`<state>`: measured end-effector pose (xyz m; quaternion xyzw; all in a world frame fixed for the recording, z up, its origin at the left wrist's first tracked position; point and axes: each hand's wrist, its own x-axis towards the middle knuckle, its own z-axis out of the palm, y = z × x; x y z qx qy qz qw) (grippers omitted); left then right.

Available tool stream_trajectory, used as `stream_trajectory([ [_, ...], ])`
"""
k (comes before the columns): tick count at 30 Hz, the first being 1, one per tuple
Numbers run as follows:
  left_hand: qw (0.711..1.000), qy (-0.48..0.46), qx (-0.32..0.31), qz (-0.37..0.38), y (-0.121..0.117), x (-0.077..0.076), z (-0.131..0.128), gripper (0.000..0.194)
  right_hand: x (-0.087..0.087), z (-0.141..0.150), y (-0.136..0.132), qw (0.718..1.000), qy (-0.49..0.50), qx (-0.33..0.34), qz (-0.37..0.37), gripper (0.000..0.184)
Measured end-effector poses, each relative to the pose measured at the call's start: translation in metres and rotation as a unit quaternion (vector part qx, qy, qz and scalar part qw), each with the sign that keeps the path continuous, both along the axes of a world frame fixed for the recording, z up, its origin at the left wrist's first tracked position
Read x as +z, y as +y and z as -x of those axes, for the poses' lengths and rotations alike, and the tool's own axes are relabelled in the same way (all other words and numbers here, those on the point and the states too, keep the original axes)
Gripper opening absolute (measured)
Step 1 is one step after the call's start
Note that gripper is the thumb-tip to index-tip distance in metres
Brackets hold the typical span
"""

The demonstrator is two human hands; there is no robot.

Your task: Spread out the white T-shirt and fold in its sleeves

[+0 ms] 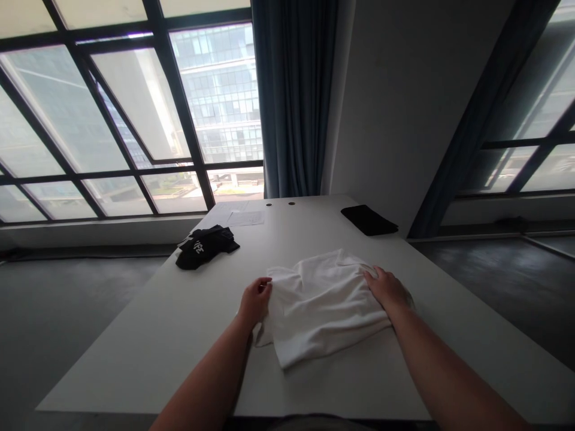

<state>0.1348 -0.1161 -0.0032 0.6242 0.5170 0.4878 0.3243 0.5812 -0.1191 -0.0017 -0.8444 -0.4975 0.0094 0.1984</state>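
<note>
A white T-shirt [327,305] lies wrinkled and partly folded on the white table, in front of me. At its left edge my left hand [256,302] is closed, with the cloth pinched between thumb and fingers. A loose flap of fabric hangs out below that hand. My right hand [389,290] is on the shirt's right edge, its fingers curled over the fabric and gripping it. Part of the cloth under the right palm is hidden.
A crumpled black garment with white lettering [206,246] lies at the table's left edge. A folded black cloth [369,220] rests at the far right. Paper sheets [245,218] lie near the far end of the table [188,359]. Beyond are a curtain [294,102] and windows.
</note>
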Motion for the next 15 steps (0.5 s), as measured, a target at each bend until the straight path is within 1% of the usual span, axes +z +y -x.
stream_trajectory([
  [3, 0.988, -0.135, 0.067, 0.028, 0.007, 0.002, 0.011, 0.059, -0.002, -0.002, -0.002, 0.999, 0.023, 0.013, -0.046, 0.064],
  [4, 0.982, -0.162, 0.087, 0.028, 0.009, 0.003, 0.015, 0.065, -0.003, -0.003, -0.003, 0.997, 0.036, 0.016, -0.069, 0.061],
  [6, 0.976, -0.185, 0.115, 0.022, 0.013, 0.004, 0.025, 0.071, -0.003, -0.007, -0.005, 0.991, 0.061, 0.023, -0.116, 0.053],
  [8, 0.973, -0.181, 0.14, 0.012, 0.017, 0.005, 0.036, 0.071, -0.002, -0.014, -0.009, 0.985, 0.069, 0.029, -0.156, 0.044],
  [11, 0.966, -0.177, 0.19, 0.011, 0.022, 0.005, 0.055, 0.065, 0.0, -0.035, -0.014, 0.977, 0.075, 0.013, -0.201, 0.041],
  [13, 0.956, -0.178, 0.233, 0.017, 0.026, 0.003, 0.07, 0.059, -0.001, -0.053, -0.018, 0.971, 0.099, -0.031, -0.214, 0.041],
  [15, 0.949, -0.162, 0.27, 0.016, 0.031, 0.0, 0.087, 0.054, -0.004, -0.067, -0.022, 0.967, 0.118, -0.076, -0.211, 0.041],
])
